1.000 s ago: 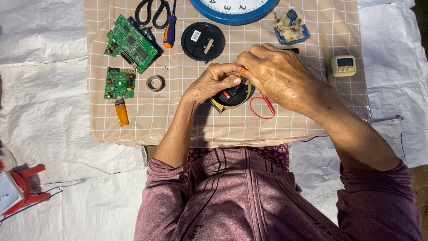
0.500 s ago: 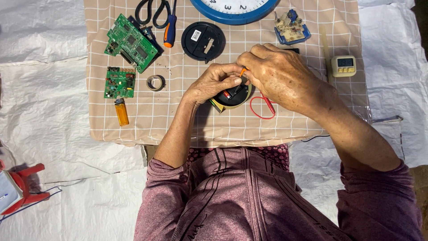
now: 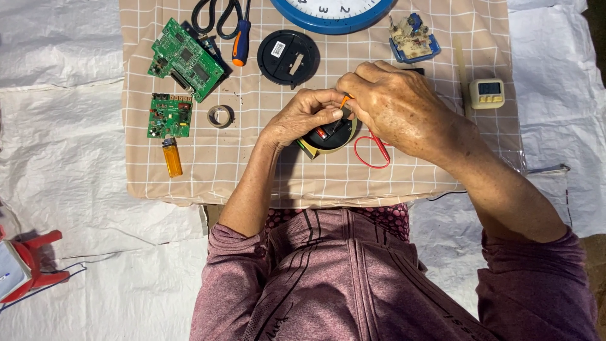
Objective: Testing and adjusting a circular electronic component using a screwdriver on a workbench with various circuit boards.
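1. Just below the blue wall clock (image 3: pixel 332 12), on the checked cloth (image 3: pixel 252 170), sits the small round black part (image 3: pixel 329 134) I am working on.
2. My left hand (image 3: pixel 303 117) has its fingers closed on the part's rim.
3. My right hand (image 3: pixel 398 107) pinches an orange-tipped tool (image 3: pixel 345 100) against the part.
4. A red wire loop (image 3: pixel 372 151) lies just right of the part.
5. Left of the clock lie a black round cover (image 3: pixel 288 57), two green circuit boards (image 3: pixel 186 60), and an orange lighter (image 3: pixel 171 158).
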